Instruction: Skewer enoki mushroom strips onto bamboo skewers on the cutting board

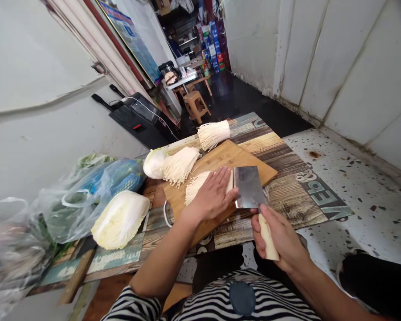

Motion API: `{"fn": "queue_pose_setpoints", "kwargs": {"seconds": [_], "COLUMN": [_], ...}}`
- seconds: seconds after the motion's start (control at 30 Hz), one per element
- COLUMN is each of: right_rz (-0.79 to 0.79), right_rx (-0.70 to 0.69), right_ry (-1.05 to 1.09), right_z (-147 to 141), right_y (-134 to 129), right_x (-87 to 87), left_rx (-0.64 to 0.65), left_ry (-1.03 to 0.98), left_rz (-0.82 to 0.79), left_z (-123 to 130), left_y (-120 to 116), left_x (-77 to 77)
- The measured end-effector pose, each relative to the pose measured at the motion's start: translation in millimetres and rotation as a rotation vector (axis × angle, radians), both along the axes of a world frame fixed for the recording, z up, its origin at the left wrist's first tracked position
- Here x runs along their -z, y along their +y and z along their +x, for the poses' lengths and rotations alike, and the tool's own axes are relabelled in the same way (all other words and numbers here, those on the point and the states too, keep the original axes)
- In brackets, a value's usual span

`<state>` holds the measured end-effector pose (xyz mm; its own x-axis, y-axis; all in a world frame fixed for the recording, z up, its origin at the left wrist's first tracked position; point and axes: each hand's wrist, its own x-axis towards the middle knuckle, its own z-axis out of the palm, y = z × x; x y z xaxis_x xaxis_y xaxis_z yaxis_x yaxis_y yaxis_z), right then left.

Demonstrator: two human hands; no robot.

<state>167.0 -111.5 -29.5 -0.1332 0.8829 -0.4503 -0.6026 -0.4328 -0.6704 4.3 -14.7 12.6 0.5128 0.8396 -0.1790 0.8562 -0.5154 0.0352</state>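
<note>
A bunch of enoki mushrooms (194, 186) lies on the wooden cutting board (254, 162). My left hand (214, 191) rests flat on top of this bunch, fingers stretched out over it and thumb apart. A broad-bladed cleaver (250, 187) is in my right hand (276, 234), with the fingers wrapped round its pale handle. Its blade is beside the root end of the bunch, just right of my left fingertips; whether it touches cannot be told. Another enoki bunch (181, 165) lies at the board's left edge, and a third bunch (214, 134) lies beyond the board.
A napa cabbage piece (122, 218) lies left on the wood-patterned table (287, 196), near plastic bags of vegetables (93, 191). A white cabbage piece (153, 163) sits behind. Another knife's wooden handle (77, 274) juts past the table's near edge. A black machine (140, 118) stands behind.
</note>
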Motion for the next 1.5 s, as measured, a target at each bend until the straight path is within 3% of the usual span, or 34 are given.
{"fn": "queue_pose_setpoints", "kwargs": {"seconds": [0.53,1.5], "right_rz": [-0.018,-0.011], "right_rx": [-0.005,-0.006], "right_ry": [-0.042,-0.071], "right_z": [-4.6,-7.0], "right_y": [-4.1,7.4], "right_x": [1.0,-2.1], "left_rx": [0.030,-0.004], "left_ry": [-0.014,-0.047], "left_rz": [0.067,0.002], "left_z": [-1.9,0.3], "left_y": [-1.9,-3.9], "left_x": [7.9,6.4]}}
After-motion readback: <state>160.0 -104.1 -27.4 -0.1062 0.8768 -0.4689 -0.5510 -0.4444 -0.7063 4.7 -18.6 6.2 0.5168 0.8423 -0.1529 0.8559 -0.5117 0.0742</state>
